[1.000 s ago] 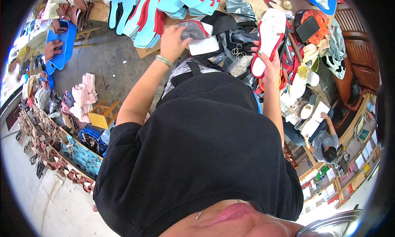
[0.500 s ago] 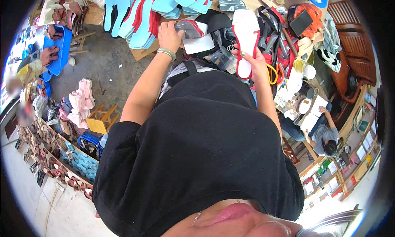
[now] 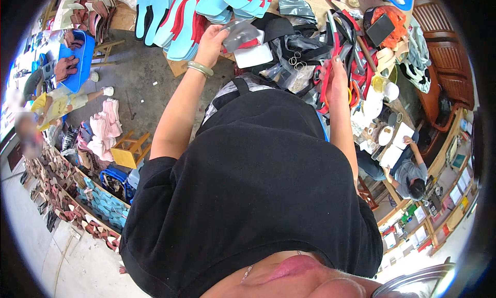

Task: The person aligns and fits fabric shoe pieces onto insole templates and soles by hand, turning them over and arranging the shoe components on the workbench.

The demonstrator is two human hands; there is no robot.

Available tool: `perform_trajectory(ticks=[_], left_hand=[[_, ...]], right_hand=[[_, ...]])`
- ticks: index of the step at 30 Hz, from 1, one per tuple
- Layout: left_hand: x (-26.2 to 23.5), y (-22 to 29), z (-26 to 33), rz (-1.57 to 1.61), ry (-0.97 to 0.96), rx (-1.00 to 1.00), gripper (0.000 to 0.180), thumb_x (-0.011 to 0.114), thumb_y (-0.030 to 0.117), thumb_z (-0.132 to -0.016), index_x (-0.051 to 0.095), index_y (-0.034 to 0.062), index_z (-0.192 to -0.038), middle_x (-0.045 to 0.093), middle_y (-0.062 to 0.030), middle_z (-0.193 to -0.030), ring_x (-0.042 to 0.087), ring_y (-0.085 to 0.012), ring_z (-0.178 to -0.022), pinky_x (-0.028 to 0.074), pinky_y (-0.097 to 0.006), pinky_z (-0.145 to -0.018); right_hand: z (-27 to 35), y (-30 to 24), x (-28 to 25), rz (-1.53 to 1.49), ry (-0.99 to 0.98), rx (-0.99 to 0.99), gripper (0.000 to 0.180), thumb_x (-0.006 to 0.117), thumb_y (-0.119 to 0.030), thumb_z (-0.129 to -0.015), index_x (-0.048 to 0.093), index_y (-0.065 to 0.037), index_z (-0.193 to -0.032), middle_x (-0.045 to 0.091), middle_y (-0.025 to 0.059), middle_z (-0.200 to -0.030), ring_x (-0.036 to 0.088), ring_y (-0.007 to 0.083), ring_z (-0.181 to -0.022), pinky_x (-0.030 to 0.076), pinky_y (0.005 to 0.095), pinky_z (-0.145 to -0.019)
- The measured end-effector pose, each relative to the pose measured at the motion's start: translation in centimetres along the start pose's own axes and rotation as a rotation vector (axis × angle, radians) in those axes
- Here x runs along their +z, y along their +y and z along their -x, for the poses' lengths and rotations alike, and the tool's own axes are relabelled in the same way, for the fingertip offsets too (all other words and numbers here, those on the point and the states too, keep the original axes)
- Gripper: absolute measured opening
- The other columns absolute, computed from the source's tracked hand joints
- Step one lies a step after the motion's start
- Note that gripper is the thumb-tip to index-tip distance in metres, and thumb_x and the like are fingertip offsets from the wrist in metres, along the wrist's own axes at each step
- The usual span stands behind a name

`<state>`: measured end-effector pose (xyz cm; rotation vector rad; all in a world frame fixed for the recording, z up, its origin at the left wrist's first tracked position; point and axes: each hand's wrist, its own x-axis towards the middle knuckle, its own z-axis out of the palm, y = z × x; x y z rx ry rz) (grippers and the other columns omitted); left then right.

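My left hand [image 3: 211,43] is closed, pinching the edge of a grey see-through plastic piece [image 3: 242,34]. Below that piece, a white sheet with a red strip [image 3: 254,56] lies on the heap. In my right hand [image 3: 337,80] is a shoe insole [image 3: 324,91], turned nearly edge-on so that its red rim shows as a thin line. My right fingers are partly hidden behind it. Beyond my left hand lie stacks of light blue insoles [image 3: 182,42] with red or black edging.
Black and clear scraps [image 3: 297,52] crowd the bench, with a dark phone [image 3: 380,30] on orange plastic at right. A wooden stool [image 3: 126,150] stands at left. One person [image 3: 411,171] sits at right with white sheets; another [image 3: 57,104] is at far left by a blue bin [image 3: 80,65].
My right hand has turned the insole from flat, white face showing, to nearly edge-on. My left hand has lifted the plastic piece slightly off the white sheet.
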<state>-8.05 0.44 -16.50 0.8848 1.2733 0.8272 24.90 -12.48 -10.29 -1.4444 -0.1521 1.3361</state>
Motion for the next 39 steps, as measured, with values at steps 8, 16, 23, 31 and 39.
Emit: perform_trajectory(ticks=[8,16,23,31,39], left_hand=[[5.6,7.3,7.3,0.186,-0.278,0.119,0.03,0.052,0.003,-0.093,0.055,-0.0003,-0.122,0.064,-0.0056,-0.111,0.06,-0.0092,-0.094,0.048,-0.022,-0.082],[5.6,8.3,10.3,-0.001,-0.387,0.639,0.03,0.045,-0.003,-0.093,0.057,-0.0016,-0.121,0.056,-0.0158,-0.129,0.053,-0.0191,-0.119,0.041,-0.029,-0.1],[5.0,8.8,12.7,-0.171,-0.379,0.713,0.031,0.042,-0.008,-0.087,0.056,-0.0009,-0.114,0.053,-0.0184,-0.132,0.053,-0.0205,-0.12,0.041,-0.03,-0.1],[4.1,8.3,13.7,-0.079,-0.374,0.672,0.036,0.038,-0.012,-0.084,0.054,-0.0014,-0.115,0.052,-0.0154,-0.133,0.053,-0.0192,-0.119,0.041,-0.03,-0.101],[0.6,10.1,16.9,-0.296,-0.27,0.789,0.036,0.049,-0.007,-0.081,0.055,0.0032,-0.115,0.056,-0.0147,-0.13,0.056,-0.0259,-0.117,0.041,-0.036,-0.102]], right_hand=[[4.4,-2.8,8.2,-0.037,-0.404,-0.223,0.057,0.055,-0.008,-0.083,0.036,0.004,-0.136,0.059,0.011,-0.091,0.057,0.017,-0.073,0.047,0.0295,-0.067],[6.2,-3.4,12.7,-0.024,-0.5,-0.052,0.051,0.062,-0.013,-0.086,0.043,0.001,-0.131,0.063,0.014,-0.095,0.066,0.0247,-0.084,0.052,0.0349,-0.077],[7.4,-2.6,13.4,-0.053,-0.522,-0.119,0.044,0.065,-0.004,-0.082,0.047,0.002,-0.122,0.062,0.0105,-0.097,0.065,0.0219,-0.086,0.052,0.0345,-0.077],[8.1,-2.1,14.3,-0.031,-0.608,-0.127,0.059,0.065,-0.004,-0.083,0.039,0.001,-0.135,0.062,0.0119,-0.1,0.065,0.0221,-0.087,0.054,0.0363,-0.077],[8.1,-0.1,16.8,0.113,-0.725,-0.114,0.061,0.064,-0.007,-0.083,0.037,0.002,-0.138,0.063,0.0176,-0.103,0.065,0.0247,-0.094,0.053,0.0353,-0.083]])
